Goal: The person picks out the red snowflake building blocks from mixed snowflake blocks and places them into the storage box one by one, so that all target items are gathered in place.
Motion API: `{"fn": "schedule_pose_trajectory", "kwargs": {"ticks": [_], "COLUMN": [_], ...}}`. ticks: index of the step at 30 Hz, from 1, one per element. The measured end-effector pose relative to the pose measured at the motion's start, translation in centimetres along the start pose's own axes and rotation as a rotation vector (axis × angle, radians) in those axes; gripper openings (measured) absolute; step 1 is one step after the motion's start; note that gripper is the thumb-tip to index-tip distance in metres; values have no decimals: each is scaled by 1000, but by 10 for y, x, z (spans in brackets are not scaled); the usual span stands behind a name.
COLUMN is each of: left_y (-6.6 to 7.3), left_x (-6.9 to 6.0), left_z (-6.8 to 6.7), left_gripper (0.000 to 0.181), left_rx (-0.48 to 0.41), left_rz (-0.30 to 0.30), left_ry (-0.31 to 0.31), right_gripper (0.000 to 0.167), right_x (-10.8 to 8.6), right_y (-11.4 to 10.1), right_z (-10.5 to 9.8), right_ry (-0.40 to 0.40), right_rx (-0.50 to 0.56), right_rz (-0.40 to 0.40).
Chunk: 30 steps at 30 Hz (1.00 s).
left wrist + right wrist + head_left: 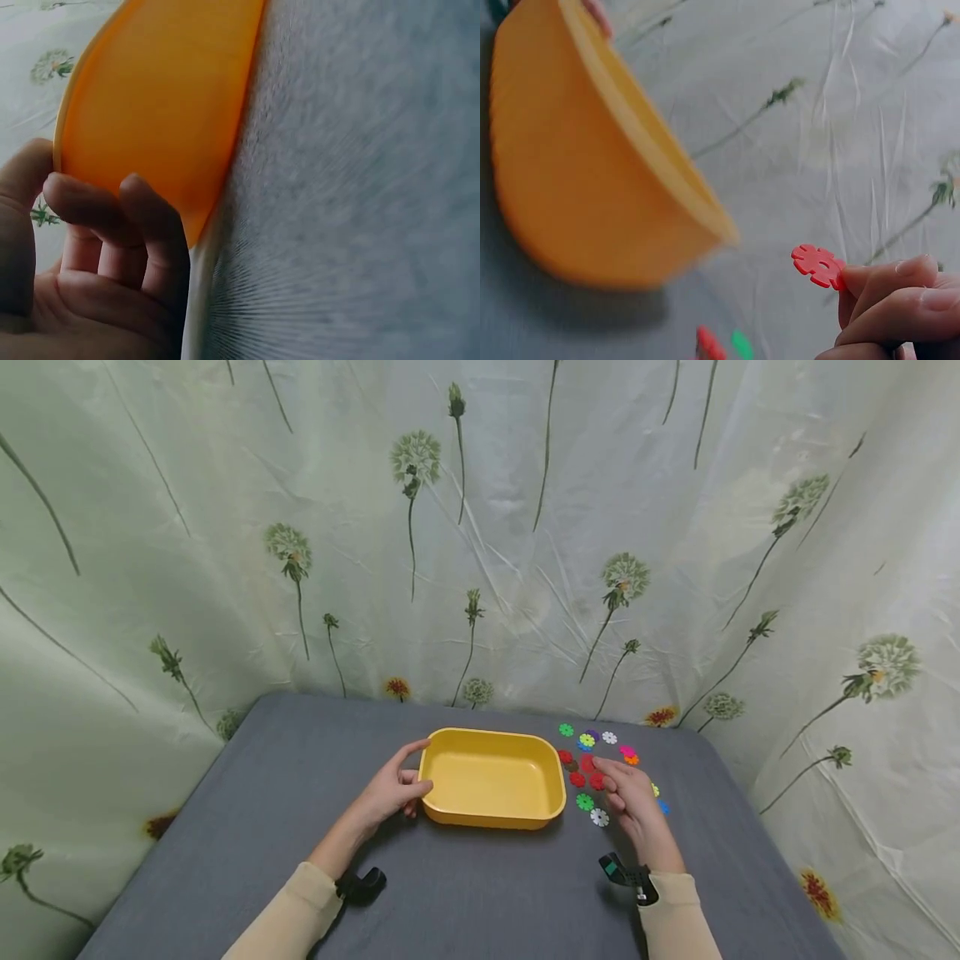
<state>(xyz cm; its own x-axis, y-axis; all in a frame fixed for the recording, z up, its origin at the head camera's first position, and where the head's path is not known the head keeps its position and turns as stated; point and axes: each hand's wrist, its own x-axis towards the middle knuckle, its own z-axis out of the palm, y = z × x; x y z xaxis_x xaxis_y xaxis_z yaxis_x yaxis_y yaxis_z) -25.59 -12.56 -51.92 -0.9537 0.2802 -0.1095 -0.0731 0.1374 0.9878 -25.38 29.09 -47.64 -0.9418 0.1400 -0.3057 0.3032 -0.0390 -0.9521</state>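
A yellow plastic basin with rounded corners sits on the grey cloth. My left hand grips its left rim, thumb on the near side and fingers at the far side; the left wrist view shows the fingertips against the orange-looking wall. To the right of the basin, my right hand pinches a red notched snowflake disc between thumb and fingertips, raised off the table. Other snowflake discs lie around and beneath that hand, among them red, green and white ones.
Farther back lie a green disc, a white disc and a pink disc. Blue shows past the right hand. A floral curtain hangs behind the grey-covered table.
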Motion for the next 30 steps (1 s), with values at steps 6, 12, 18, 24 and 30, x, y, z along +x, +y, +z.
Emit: {"fn": "schedule_pose_trajectory", "kwargs": {"ticks": [6, 12, 18, 24, 30], "left_y": [3, 2, -3, -3, -2], "left_x": [6, 6, 6, 6, 8], "left_z": [-2, -2, -1, 1, 2], "left_gripper": [84, 84, 82, 82, 82], "left_rx": [22, 8, -13, -26, -20], "left_rz": [10, 7, 20, 23, 2], "left_ry": [-43, -49, -52, -59, -52], "right_gripper": [51, 43, 40, 39, 33], "right_x": [0, 3, 5, 7, 15], "right_y": [-17, -20, -24, -29, -23], "right_z": [30, 68, 106, 139, 166], "right_ry": [-78, -107, -155, -229, -337], "right_rx": [25, 43, 60, 58, 3], "right_rz": [-40, -38, -58, -57, -18]}}
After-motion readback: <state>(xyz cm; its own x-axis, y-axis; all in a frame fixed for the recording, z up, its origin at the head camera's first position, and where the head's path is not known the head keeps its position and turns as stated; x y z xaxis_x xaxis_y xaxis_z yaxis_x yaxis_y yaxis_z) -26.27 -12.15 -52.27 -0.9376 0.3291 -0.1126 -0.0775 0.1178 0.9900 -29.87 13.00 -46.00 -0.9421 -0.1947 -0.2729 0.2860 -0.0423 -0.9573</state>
